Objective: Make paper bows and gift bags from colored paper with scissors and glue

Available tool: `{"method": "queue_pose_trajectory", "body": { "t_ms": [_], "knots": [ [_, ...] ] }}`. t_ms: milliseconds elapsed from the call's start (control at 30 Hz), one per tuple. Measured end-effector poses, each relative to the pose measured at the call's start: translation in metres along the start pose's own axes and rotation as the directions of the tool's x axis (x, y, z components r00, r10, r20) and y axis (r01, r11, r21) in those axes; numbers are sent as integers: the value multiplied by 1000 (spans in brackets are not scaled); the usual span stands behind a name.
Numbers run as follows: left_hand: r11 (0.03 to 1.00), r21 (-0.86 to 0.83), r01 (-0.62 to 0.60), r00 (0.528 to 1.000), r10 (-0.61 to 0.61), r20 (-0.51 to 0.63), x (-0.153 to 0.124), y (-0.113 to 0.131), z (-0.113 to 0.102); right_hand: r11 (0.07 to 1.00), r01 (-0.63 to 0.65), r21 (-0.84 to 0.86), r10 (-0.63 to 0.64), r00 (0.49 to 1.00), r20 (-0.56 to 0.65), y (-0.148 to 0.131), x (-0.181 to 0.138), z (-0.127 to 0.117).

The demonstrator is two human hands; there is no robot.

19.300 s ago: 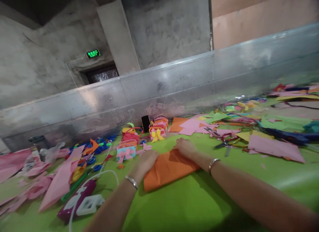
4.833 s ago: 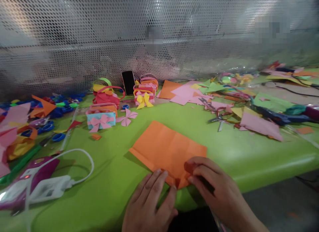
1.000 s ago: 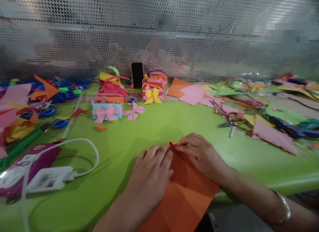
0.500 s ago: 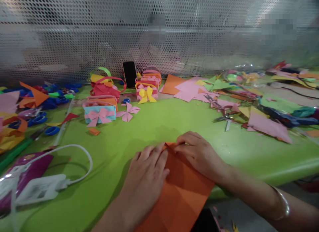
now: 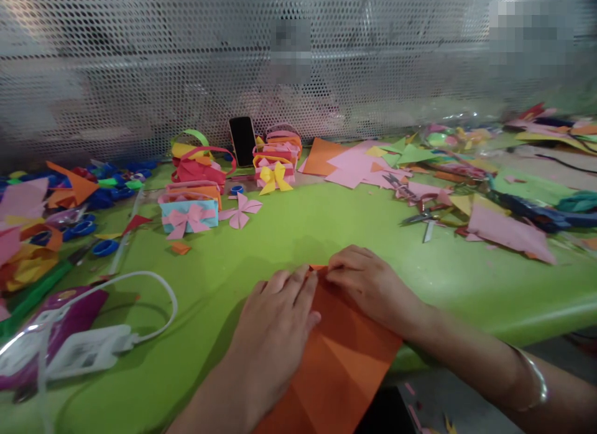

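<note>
mesh screen (image 5: 140,67) along the whole far side, 10 to 2 o'clock. green table (image 5: 326,222) below it, running out past both edges of view, near rim at 4 o'clock.

orange sheet (image 5: 345,353) at 6 o'clock, flat on the table, near end hanging over the rim, far corner pointing to 12 and covered by fingertips; creases showing across the near half.

left hand (image 5: 275,322) at 7 o'clock, palm down on the sheet's left side, fingers straight and close together, gripping nothing. right hand (image 5: 373,288) at 5 o'clock, fingers bent and bunched, tips down on the far corner; pinching the paper or only pressing it, cannot tell.

scraps (image 5: 359,163) in pink, orange and green at 1 o'clock, well apart from the hands. charger (image 5: 88,353) with its white cord at 8. blue box (image 5: 189,213) with a pink bow at 10. scissors (image 5: 422,217) at 2, among more scraps. phone (image 5: 243,140) at 12, upright against the screen.

by the look of it, pressing a fold at the far corner. best done so: weigh the left palm down hard, since the overhanging end may drag the sheet toward the rim. match the edges at the corner before flattening. then run the right fingertips outward from the corner along the crease, slow and firm, with no lifting midway.
</note>
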State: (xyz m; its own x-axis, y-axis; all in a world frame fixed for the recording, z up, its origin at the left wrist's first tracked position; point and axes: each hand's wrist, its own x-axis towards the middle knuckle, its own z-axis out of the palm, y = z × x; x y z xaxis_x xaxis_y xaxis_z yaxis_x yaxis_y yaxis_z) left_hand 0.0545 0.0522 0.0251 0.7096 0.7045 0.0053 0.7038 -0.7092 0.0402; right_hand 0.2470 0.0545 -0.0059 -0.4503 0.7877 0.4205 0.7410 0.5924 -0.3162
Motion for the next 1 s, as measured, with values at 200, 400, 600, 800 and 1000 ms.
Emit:
{"method": "queue_pose_trajectory", "body": {
  "t_ms": [200,400,600,800,1000],
  "knots": [
    [999,29,44,991,-47,126,13,3,-10,1000,-4,-15,4,1000,9,1,-1,3],
    [999,37,34,989,-39,142,17,3,-7,999,16,-51,-14,998,55,2,-1,2],
    [999,22,43,992,-46,117,19,2,-8,998,-8,-64,15,995,101,1,-1,3],
    [997,38,70,989,-74,126,20,5,-9,965,-79,-251,120,981,155,-11,4,0],
    [995,73,64,992,-72,105,18,7,-5,876,123,-466,21,956,292,-15,9,-10]
  ]
}}
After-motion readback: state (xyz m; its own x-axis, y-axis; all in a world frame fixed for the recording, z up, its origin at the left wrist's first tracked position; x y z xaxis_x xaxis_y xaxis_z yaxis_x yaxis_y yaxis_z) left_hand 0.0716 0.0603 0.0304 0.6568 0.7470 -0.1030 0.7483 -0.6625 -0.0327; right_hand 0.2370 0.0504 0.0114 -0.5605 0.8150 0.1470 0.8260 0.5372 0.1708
